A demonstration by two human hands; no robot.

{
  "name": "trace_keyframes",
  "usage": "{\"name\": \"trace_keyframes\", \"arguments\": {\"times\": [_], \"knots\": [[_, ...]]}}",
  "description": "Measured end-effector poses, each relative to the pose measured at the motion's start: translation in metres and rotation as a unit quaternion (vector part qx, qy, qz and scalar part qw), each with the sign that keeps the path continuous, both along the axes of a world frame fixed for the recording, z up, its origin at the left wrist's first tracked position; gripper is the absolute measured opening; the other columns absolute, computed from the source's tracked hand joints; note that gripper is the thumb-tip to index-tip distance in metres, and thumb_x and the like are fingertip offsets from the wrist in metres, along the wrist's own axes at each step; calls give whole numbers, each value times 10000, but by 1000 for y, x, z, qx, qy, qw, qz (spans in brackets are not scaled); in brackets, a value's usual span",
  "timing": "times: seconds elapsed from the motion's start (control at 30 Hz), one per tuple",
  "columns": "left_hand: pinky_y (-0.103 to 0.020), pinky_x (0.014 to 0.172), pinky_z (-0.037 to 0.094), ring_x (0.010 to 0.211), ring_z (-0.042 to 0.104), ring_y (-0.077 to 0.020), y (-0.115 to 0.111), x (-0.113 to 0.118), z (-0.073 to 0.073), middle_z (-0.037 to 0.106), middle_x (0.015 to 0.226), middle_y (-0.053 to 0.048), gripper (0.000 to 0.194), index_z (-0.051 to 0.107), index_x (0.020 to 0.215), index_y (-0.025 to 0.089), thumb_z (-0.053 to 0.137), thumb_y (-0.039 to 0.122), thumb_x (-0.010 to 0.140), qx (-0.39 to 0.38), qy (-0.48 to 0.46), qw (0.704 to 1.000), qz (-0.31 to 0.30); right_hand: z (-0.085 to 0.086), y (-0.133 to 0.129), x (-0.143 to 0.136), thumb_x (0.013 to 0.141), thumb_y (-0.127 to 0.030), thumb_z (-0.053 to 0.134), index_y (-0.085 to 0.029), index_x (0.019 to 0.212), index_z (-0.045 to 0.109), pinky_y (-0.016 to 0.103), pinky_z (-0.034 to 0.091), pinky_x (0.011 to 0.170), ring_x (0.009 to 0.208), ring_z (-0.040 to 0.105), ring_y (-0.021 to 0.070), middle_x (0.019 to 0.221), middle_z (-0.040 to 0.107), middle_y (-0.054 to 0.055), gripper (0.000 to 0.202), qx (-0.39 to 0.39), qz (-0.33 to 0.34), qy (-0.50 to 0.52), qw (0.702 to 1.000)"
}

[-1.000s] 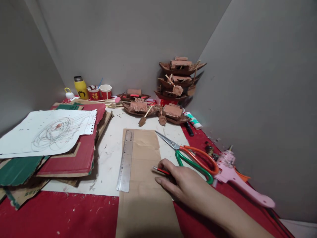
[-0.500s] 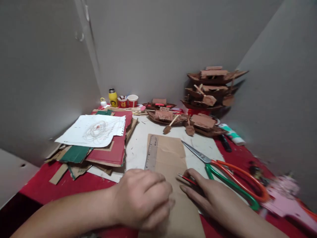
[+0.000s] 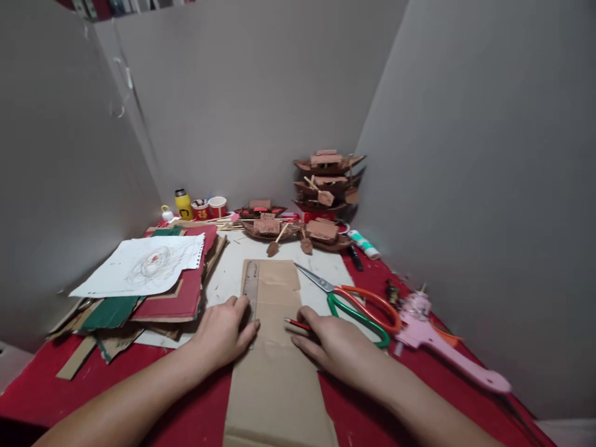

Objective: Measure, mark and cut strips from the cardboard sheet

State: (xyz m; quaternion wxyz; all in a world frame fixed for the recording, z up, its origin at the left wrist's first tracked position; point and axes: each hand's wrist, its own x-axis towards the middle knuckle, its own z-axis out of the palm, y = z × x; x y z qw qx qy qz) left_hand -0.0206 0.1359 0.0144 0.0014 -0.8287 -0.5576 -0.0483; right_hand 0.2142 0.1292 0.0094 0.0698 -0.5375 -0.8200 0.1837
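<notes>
A long strip of brown cardboard [image 3: 279,366] lies lengthwise in front of me, its far end on a white sheet. Along its left edge is a clear ruler [image 3: 251,285]. My left hand [image 3: 223,332] has its thumb and fingers closed on the near part of the ruler, hiding some of it. In my right hand [image 3: 333,338] is a slim red pen [image 3: 298,324], pinched with its tip pointing left over the cardboard. Large scissors [image 3: 333,288] with one orange and one green handle lie just beyond the right hand, blades pointing away to the left.
Left stands a pile of cardboard [image 3: 186,304] topped by a scribbled paper [image 3: 125,267]. Model boats [image 3: 321,231] with small paddles sit at the back, several stacked. A yellow bottle [image 3: 183,205] and paper cups [image 3: 217,206] stand back left. A pink glue gun [image 3: 447,354] lies right.
My left hand has moved left and away from me, from above the cardboard onto the ruler. The right hand keeps the pen. The camera view has shifted right.
</notes>
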Motion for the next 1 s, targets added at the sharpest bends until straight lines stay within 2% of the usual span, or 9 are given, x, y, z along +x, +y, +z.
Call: {"name": "trace_keyframes", "arguments": {"times": [0.17,0.5,0.63,0.77,0.87,0.93,1.0], "knots": [[-343,634,448,835,671,-278,0,2,-1,673,937,-82,246,543,1033,209,459,415,929,14,4,1000,-3,9,-5,0,913,-346,515,-190,994,533,286,329,579,785,702,269,872,734,108,176,20,-1,-20,1000],[-337,666,449,868,662,-266,-1,4,-8,656,943,-83,315,534,1120,199,438,436,936,28,4,1000,-2,12,-10,-1,896,-339,544,-182,1028,553,294,337,567,794,712,294,874,740,121,206,30,13,-36,999],[-351,698,476,884,656,-270,-4,-2,-8,642,960,-89,395,550,1188,191,428,473,940,31,1,999,-9,13,-12,-1,901,-349,539,-183,1041,552,288,346,574,810,711,290,883,741,117,218,26,19,-34,999],[-357,735,511,860,646,-254,-7,-11,-6,627,950,-100,392,612,1143,184,421,466,949,44,-25,998,-40,12,-14,0,898,-349,543,-182,1012,562,288,357,577,804,713,291,871,738,116,203,24,21,-32,999],[-396,895,503,1045,610,-276,-2,-15,-6,609,1157,-155,395,598,1202,169,457,429,940,62,-58,994,-62,13,-15,0,887,-339,562,-179,984,572,290,358,565,784,717,297,842,736,115,188,23,27,-30,999],[-449,1023,432,1237,509,-317,3,-15,-8,506,1368,-198,475,542,1295,141,496,430,921,60,-67,993,-72,15,-17,-1,888,-338,564,-175,972,577,293,358,556,771,719,302,828,736,117,183,23,30,-29,999],[-485,1089,364,1351,395,-338,9,-13,-12,396,1482,-217,583,466,1379,113,508,457,910,31,-64,995,-76,17,-18,-1,891,-338,561,-172,971,580,295,361,553,766,720,308,818,736,119,186,23,31,-30,999]]}}
